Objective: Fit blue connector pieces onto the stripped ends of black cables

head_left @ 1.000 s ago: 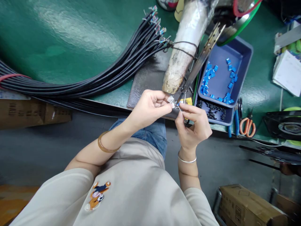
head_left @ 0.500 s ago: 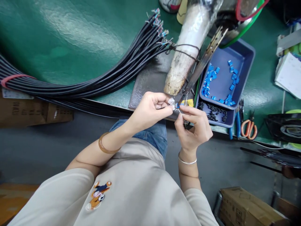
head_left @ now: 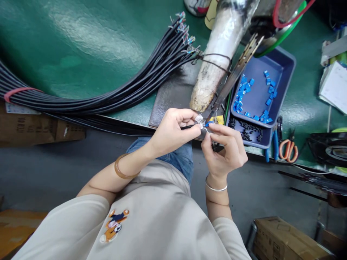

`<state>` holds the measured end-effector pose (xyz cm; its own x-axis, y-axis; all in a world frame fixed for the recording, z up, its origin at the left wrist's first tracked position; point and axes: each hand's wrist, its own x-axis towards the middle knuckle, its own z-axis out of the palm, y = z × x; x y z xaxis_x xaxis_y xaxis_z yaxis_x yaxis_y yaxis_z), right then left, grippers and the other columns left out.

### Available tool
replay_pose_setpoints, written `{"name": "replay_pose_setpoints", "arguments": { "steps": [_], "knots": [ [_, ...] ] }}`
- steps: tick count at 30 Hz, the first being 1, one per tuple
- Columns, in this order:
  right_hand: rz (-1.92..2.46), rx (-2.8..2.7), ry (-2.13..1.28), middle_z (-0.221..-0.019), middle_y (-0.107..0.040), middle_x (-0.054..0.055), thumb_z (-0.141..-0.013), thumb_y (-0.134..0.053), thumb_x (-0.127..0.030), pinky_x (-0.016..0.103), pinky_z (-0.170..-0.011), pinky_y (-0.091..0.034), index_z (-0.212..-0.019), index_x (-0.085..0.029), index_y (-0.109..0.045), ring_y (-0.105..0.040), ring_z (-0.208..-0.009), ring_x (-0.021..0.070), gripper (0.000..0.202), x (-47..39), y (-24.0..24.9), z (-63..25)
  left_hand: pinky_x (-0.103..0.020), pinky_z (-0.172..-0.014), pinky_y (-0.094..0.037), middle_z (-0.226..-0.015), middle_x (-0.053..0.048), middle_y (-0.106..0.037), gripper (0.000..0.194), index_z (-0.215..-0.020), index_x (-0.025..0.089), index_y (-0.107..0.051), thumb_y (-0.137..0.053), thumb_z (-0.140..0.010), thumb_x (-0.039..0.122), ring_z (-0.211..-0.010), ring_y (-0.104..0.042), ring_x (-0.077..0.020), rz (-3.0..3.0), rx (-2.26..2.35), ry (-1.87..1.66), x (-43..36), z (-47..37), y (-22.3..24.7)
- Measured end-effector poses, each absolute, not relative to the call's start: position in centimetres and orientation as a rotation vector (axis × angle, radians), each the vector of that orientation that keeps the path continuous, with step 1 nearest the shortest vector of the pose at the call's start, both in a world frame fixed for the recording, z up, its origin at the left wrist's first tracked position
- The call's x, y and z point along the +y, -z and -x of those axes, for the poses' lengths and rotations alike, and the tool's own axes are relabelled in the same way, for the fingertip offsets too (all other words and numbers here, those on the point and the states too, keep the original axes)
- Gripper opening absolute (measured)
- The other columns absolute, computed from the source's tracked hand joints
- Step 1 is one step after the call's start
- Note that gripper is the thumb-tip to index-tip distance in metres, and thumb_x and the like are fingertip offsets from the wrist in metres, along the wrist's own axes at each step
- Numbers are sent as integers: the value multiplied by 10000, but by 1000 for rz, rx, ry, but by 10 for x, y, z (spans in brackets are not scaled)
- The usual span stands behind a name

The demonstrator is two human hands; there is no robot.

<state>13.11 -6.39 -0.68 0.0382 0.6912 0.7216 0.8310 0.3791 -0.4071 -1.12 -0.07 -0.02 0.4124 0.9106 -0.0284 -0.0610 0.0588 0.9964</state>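
Left hand (head_left: pixel 173 128): pinches black cable (head_left: pixel 187 127) near its end
Right hand (head_left: pixel 226 150): appears to pinch fine wire (head_left: pixel 205 129) between the hands
Cable handling: probably light, springy; grip the jacket, wire looks fragile
Upper tray (head_left: pixel 286 70): beyond right hand, blue pieces (head_left: pixel 265 116)
Lower tray (head_left: pixel 268 137): right of it, black bits (head_left: pixel 245 134)

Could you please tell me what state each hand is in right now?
Left hand: closed, holding a black cable.
Right hand: thumb and fingertips closed, apparently pinching a thin pale wire; finer detail is too small to tell.
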Motion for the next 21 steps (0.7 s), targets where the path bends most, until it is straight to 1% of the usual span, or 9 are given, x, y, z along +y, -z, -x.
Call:
{"name": "replay_pose_setpoints", "arguments": {
  "steps": [3, 8, 10, 11, 12, 14, 17, 19, 21],
  "knots": [
    [1340, -1734, 206, -952, -758, 13, -771, -687, -73, 271, -753, -593, -860, -240, -582, -726, -834, 142, 215, -65, 9, -131, -190, -492, -273, -567, 49, -379, 89, -668, 140, -585, -588, -755, 123, -512, -328, -44, -1294, 848, -830, 1, 13, 4],
    [1344, -1741, 216, -937, -768, 16, -746, -704, -39, 266, -753, -589, -900, -238, -610, -730, -811, 142, 269, -69, 7, -132, -196, -517, -256, -591, 66, -325, 114, -703, 155, -516, -590, -790, 156, -537, -300, -46, -1287, 852, -798, -1, 13, 7],
    [1359, -1695, 101, -917, -760, 11, -769, -681, -41, 271, -753, -587, -907, -232, -620, -724, -811, 138, 243, -72, 3, -132, -197, -529, -255, -597, 69, -326, 149, -703, 158, -484, -602, -792, 178, -550, -305, -48, -1269, 849, -776, -3, 13, 6],
    [1381, -1659, 13, -889, -750, 6, -790, -662, -49, 276, -746, -585, -901, -230, -626, -716, -804, 136, 215, -73, 0, -133, -198, -536, -260, -607, 67, -339, 107, -745, 150, -521, -600, -802, 197, -557, -308, -51, -1255, 828, -755, -4, 13, 5],
    [1410, -1632, -71, -848, -733, -2, -810, -646, -61, 275, -725, -577, -893, -227, -636, -702, -782, 130, 185, -74, -3, -133, -200, -542, -261, -614, 65, -348, 112, -756, 143, -536, -593, -816, 219, -561, -304, -52, -1244, 806, -723, -6, 13, 5],
    [1476, -1608, -168, -777, -683, -9, -836, -634, -91, 257, -657, -550, -879, -223, -667, -656, -714, 117, 143, -77, -11, -134, -202, -542, -251, -610, 63, -347, 179, -700, 139, -518, -592, -819, 249, -561, -296, -52, -1246, 746, -649, -9, 14, 3],
    [1534, -1671, -269, -798, -650, 3, -863, -623, -129, 233, -610, -527, -948, -232, -706, -627, -688, 105, 157, -80, -19, -133, -199, -560, -265, -621, 57, -373, 161, -697, 132, -518, -585, -803, 232, -577, -304, -55, -1221, 698, -602, -11, 15, 1],
    [1517, -1705, -345, -803, -652, 7, -873, -613, -141, 218, -606, -528, -927, -220, -701, -631, -688, 103, 130, -80, -20, -132, -198, -569, -278, -630, 50, -402, 132, -705, 128, -523, -585, -782, 215, -585, -321, -57, -1185, 690, -585, -10, 17, 1],
    [1496, -1699, -391, -796, -654, 10, -880, -602, -145, 208, -602, -529, -883, -205, -677, -632, -687, 103, 97, -79, -18, -131, -200, -562, -268, -619, 51, -399, 139, -696, 131, -515, -599, -767, 215, -582, -317, -58, -1168, 690, -580, -9, 18, 1]
  ]
}}
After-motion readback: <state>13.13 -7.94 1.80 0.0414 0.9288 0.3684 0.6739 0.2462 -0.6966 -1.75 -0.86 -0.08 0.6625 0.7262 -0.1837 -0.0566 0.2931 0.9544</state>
